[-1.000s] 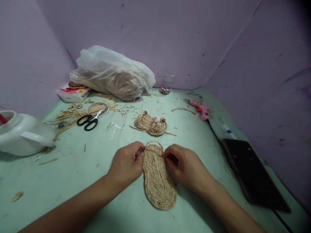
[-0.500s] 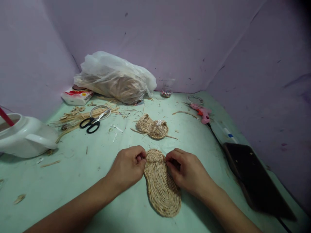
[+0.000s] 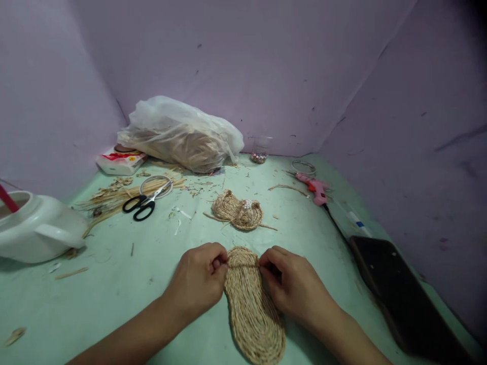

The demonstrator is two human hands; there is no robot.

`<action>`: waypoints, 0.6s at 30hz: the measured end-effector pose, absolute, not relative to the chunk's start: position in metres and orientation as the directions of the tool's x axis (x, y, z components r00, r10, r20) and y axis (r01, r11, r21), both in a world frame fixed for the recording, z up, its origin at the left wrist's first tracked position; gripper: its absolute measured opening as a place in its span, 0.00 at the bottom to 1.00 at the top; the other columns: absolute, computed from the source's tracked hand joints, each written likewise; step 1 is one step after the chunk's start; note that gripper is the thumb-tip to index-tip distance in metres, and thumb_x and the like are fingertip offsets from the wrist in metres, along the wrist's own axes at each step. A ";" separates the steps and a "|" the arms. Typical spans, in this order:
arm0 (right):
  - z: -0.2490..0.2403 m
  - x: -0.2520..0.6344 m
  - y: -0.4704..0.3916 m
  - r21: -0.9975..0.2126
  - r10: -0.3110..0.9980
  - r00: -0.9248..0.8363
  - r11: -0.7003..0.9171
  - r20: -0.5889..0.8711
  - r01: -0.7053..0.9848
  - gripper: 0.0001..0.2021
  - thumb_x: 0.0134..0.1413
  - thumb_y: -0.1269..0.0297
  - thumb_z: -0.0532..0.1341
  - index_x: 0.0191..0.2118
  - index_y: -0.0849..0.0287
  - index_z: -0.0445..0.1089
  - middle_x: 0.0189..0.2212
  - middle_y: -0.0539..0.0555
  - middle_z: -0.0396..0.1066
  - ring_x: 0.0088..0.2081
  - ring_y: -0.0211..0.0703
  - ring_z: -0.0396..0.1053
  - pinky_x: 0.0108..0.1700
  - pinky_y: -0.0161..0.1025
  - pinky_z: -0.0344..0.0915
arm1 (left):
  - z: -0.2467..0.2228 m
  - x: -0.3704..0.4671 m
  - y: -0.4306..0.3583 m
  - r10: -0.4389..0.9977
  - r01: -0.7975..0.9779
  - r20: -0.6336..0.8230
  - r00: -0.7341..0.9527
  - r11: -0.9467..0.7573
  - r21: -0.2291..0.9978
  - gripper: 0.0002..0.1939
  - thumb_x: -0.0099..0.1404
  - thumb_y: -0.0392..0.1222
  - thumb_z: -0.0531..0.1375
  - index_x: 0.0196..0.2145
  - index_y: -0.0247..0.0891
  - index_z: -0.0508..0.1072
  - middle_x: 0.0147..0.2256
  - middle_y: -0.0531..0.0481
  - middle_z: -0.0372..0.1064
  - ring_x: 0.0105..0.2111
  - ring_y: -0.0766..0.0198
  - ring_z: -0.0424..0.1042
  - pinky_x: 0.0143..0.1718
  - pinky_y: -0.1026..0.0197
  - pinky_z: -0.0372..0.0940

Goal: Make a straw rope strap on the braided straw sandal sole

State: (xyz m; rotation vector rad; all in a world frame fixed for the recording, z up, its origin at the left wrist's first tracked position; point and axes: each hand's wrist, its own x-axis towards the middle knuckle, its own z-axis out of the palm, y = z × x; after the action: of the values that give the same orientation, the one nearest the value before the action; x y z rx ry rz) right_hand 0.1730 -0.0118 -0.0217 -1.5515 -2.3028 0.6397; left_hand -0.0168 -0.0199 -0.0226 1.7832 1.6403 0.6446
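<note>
A sole-shaped mat of coiled straw cord (image 3: 253, 314) lies on the green table at the bottom centre. A thin strand of cord (image 3: 243, 265) runs across its upper end. My left hand (image 3: 201, 279) is closed at the mat's left edge, pinching the strand's left end. At the right edge my right hand (image 3: 292, 279) pinches the other end between thumb and fingers. Just beyond the mat rests a smaller woven straw piece (image 3: 238, 210) with white beads and loose cord ends.
Black-handled scissors (image 3: 142, 204) lie by straw strips at left, near a white pot (image 3: 41, 230). A plastic bag (image 3: 182, 134) and a bead cup (image 3: 259, 152) stand at the back. A pink glue gun (image 3: 314, 187) and a dark phone (image 3: 403, 294) are at right.
The whole scene sits slightly lower in the view. Both hands keep their pinch at the mat's upper edges, with the strand still across it.
</note>
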 end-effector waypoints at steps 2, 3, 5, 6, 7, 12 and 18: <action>-0.022 0.173 -0.012 -0.510 0.925 -0.379 0.321 -0.011 0.798 0.07 0.48 0.74 0.53 0.29 0.59 0.67 0.27 0.52 0.68 0.28 0.39 0.66 0.29 0.34 0.57 | -0.022 -0.017 -0.020 0.992 0.690 -0.053 0.112 -0.039 0.723 0.06 0.53 0.32 0.52 0.24 0.37 0.68 0.22 0.53 0.65 0.23 0.67 0.63 0.26 0.65 0.58; -0.021 0.173 -0.011 -0.507 0.924 -0.381 0.324 -0.011 0.799 0.07 0.48 0.74 0.53 0.29 0.59 0.67 0.26 0.52 0.68 0.28 0.39 0.65 0.29 0.34 0.57 | -0.022 -0.016 -0.020 0.992 0.691 -0.053 0.113 -0.040 0.722 0.06 0.53 0.33 0.52 0.24 0.37 0.68 0.22 0.53 0.65 0.23 0.67 0.63 0.26 0.65 0.58; -0.021 0.173 -0.011 -0.500 0.922 -0.387 0.332 -0.007 0.800 0.07 0.47 0.74 0.53 0.28 0.59 0.67 0.26 0.52 0.67 0.28 0.39 0.65 0.29 0.34 0.56 | -0.022 -0.017 -0.021 0.992 0.693 -0.057 0.114 -0.038 0.720 0.06 0.53 0.33 0.52 0.24 0.38 0.68 0.22 0.53 0.65 0.23 0.67 0.63 0.26 0.65 0.58; -0.020 0.173 -0.011 -0.499 0.921 -0.389 0.334 -0.006 0.800 0.07 0.47 0.74 0.52 0.28 0.59 0.67 0.26 0.52 0.67 0.28 0.39 0.65 0.29 0.34 0.56 | -0.022 -0.017 -0.021 0.992 0.695 -0.059 0.115 -0.038 0.718 0.06 0.53 0.33 0.52 0.24 0.38 0.68 0.22 0.53 0.64 0.23 0.67 0.63 0.26 0.65 0.57; -0.020 0.173 -0.011 -0.498 0.921 -0.391 0.336 -0.006 0.800 0.08 0.48 0.74 0.52 0.28 0.59 0.67 0.26 0.52 0.67 0.28 0.39 0.65 0.29 0.34 0.56 | -0.022 -0.017 -0.021 0.991 0.697 -0.061 0.117 -0.038 0.716 0.06 0.53 0.33 0.52 0.24 0.38 0.68 0.22 0.53 0.64 0.23 0.67 0.63 0.26 0.65 0.57; -0.018 0.175 -0.012 -0.513 0.916 -0.401 0.338 -0.014 0.789 0.08 0.50 0.73 0.53 0.32 0.58 0.68 0.27 0.52 0.69 0.29 0.39 0.66 0.30 0.34 0.57 | -0.023 -0.019 -0.021 0.991 0.700 -0.041 0.125 -0.059 0.712 0.07 0.53 0.33 0.52 0.25 0.38 0.68 0.22 0.54 0.64 0.23 0.67 0.63 0.25 0.66 0.57; -0.014 0.177 -0.013 -0.493 0.907 -0.420 0.373 0.017 0.786 0.08 0.51 0.70 0.53 0.35 0.57 0.68 0.29 0.51 0.69 0.29 0.39 0.66 0.29 0.34 0.57 | -0.025 -0.019 -0.020 0.991 0.697 -0.024 0.128 -0.072 0.713 0.07 0.53 0.32 0.52 0.25 0.38 0.68 0.22 0.54 0.64 0.23 0.68 0.63 0.25 0.66 0.57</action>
State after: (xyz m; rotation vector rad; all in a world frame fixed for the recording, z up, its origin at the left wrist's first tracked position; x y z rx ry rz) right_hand 0.1766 -0.0133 -0.0144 -1.4950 -2.3515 0.6062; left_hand -0.0186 -0.0202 -0.0249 1.8315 1.6271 0.6564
